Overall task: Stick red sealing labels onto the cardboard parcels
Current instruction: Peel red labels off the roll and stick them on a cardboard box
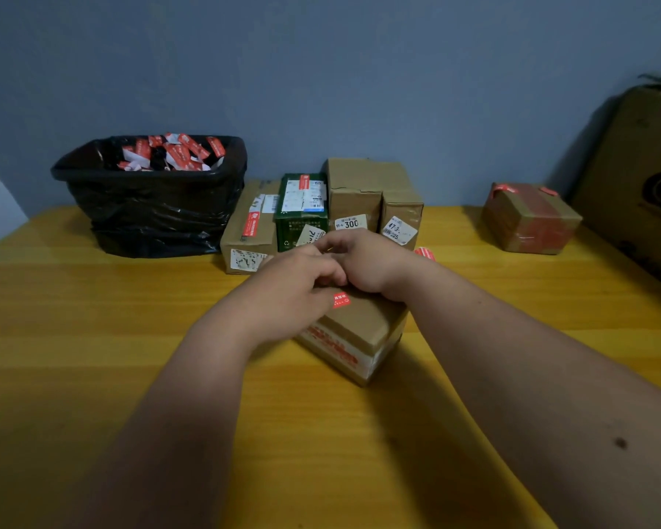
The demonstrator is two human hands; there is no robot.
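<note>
A brown cardboard parcel with red print on its front side lies on the yellow table, right in front of me. Both hands meet over its top. My left hand has curled fingers, and its thumb lies on a red sealing label on the parcel's top. My right hand is curled too, its fingertips against those of the left hand. Whatever they pinch there is hidden. Another red label shows just behind my right wrist.
Behind the hands stands a cluster of parcels, among them a green box. A black-lined bin full of red and white label scraps sits at the back left. A taped parcel and a large carton are at the right.
</note>
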